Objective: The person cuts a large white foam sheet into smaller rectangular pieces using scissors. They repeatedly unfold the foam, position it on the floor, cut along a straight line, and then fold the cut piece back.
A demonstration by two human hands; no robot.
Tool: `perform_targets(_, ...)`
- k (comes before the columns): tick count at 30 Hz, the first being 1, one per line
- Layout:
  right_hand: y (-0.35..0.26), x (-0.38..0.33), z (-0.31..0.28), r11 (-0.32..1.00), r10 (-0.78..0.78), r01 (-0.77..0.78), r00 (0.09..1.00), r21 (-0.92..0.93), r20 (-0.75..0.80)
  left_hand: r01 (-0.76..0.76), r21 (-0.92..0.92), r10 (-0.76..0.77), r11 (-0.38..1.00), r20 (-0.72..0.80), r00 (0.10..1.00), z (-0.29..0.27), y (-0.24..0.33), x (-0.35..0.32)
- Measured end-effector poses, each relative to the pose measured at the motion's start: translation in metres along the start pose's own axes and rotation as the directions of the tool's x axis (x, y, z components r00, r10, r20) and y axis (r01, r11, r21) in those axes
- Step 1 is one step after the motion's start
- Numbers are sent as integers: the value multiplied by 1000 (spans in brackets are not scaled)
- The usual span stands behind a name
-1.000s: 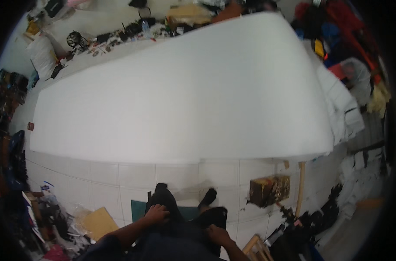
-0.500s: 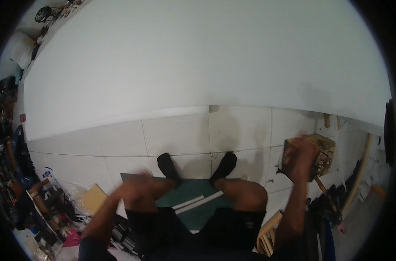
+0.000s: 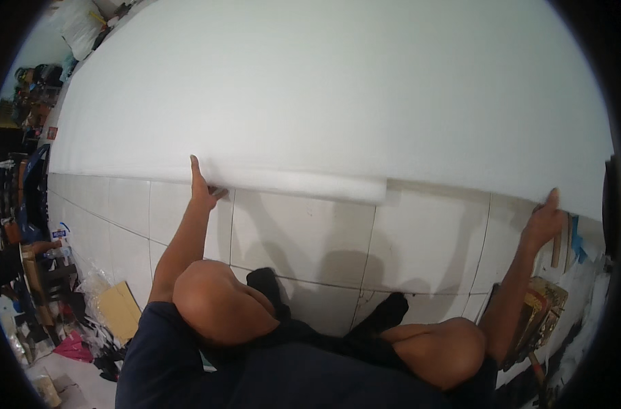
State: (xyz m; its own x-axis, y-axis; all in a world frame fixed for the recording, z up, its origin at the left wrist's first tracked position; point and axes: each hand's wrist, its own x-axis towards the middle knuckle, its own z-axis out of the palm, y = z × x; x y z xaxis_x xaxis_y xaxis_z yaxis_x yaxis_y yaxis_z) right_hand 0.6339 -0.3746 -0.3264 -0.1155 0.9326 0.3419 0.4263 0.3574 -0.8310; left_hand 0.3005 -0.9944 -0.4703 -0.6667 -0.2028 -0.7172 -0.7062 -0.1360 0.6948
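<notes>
A large white sheet point(image 3: 337, 88) spreads across the far part of the view, its near edge just off the tiled floor or lying on it; I cannot tell which. Along that edge, a loose white flap or roll point(image 3: 310, 186) shows in the middle. My left hand point(image 3: 204, 189) grips the edge left of centre, thumb on top and fingers curled below. At the far right, my right hand point(image 3: 546, 217) pinches the same edge with its thumb over the top; its other fingers are partly hidden beneath.
Pale floor tiles point(image 3: 297, 232) lie between the sheet and my feet in dark socks. Cluttered tools and boxes line the left, with a yellow-brown cardboard piece point(image 3: 117, 310) near my left knee. A patterned gold box point(image 3: 539, 310) stands beside my right forearm.
Both my hands have reached forward from beside my knees and taken hold of the sheet's near edge. My body has leaned forward, and my thighs now cover the green mat.
</notes>
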Motion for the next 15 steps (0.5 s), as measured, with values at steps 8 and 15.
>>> perform_targets(8,155,-25,68,823,250,16,888,-568,387,43,-26,-44,999,-33,998,5,-6,26)
perform_targets(15,186,-39,97,759,635,-608,612,-233,472,36,-17,-36,999,-34,999,-5,-11,36)
